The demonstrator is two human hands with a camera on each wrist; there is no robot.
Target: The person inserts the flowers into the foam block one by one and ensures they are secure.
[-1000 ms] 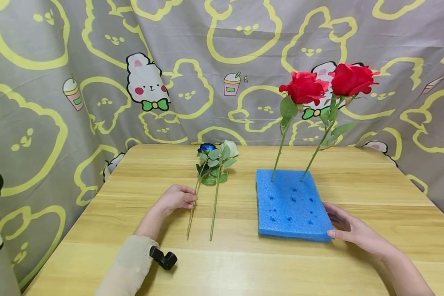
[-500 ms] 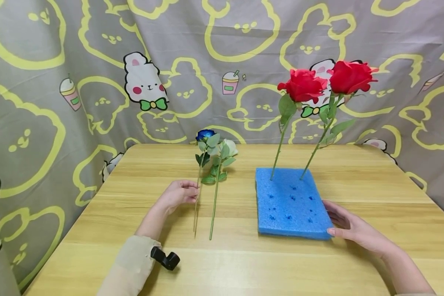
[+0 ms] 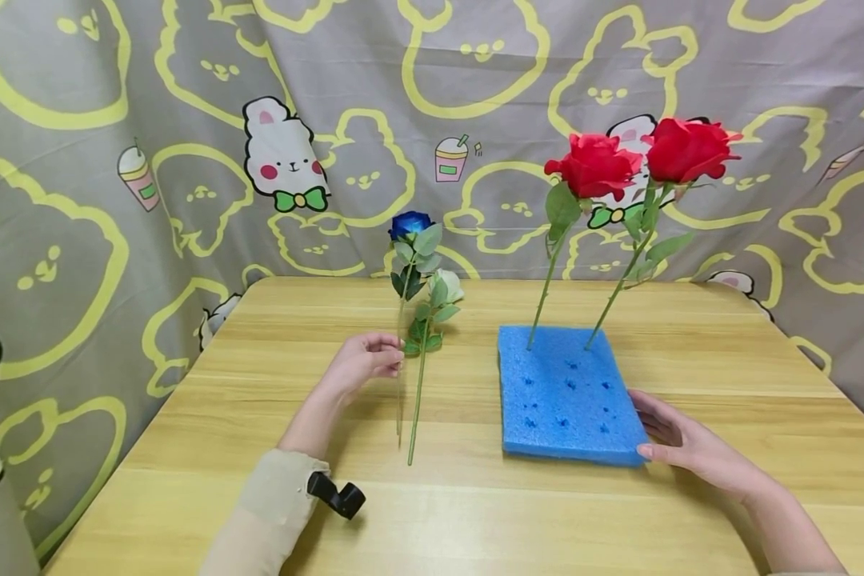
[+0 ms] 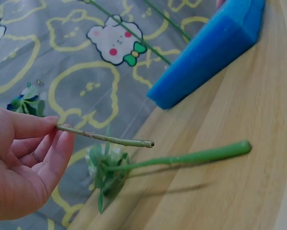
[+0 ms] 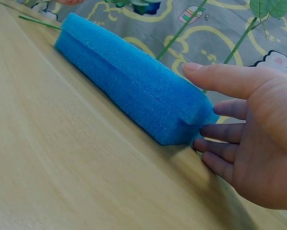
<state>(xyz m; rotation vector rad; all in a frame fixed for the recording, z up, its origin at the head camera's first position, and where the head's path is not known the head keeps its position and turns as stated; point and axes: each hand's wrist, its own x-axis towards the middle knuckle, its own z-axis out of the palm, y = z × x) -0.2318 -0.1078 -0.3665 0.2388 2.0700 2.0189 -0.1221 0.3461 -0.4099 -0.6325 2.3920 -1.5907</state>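
lifts the blue rose [image 3: 410, 226] higher and farther right than in the earlier frame, pinching its stem [image 4: 105, 137] in the left hand [image 3: 366, 364] by thumb and fingertips, likely to leave the lower end free. rests the right hand [image 3: 680, 440] loosely spread at the near right corner of the blue foam block [image 3: 547, 444], perhaps steadying it, with tabletop [image 3: 468, 400] showing between its left edge and the white rose [image 3: 450, 285].

Grey curtain [image 3: 374, 64] hangs behind worktop [image 3: 475, 512] & along L + R sides, some creases showing. Print: big yellow-outline animal heads [image 3: 482, 53], white animals [image 3: 286, 152] w/ pink cheeks & green bows [image 3: 300, 200], pink drink cups [image 3: 450, 162] w/ straws. Worktop = light wood, grain approx. side to side in head view.
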